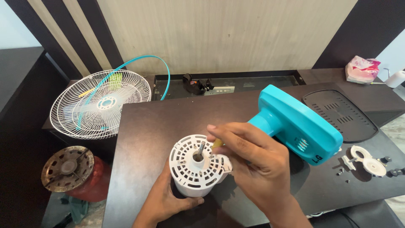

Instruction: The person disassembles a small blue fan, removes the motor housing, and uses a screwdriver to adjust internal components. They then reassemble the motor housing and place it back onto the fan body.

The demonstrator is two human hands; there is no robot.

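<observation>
Head view: white fan motor housing (196, 166) stood upright on dark table (168, 114), near edge. Left hand (166, 200) gripped housing base from near side. Right hand (249, 162) pinched yellow-handled tool (217, 144) over housing top beside shaft. Turquoise fan base (299, 124) just right; white grille (100, 104) far left

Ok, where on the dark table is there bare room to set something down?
Bare patch on the table behind the white motor housing, left of the turquoise fan base. Crowded at right: small white parts and black cover.
</observation>
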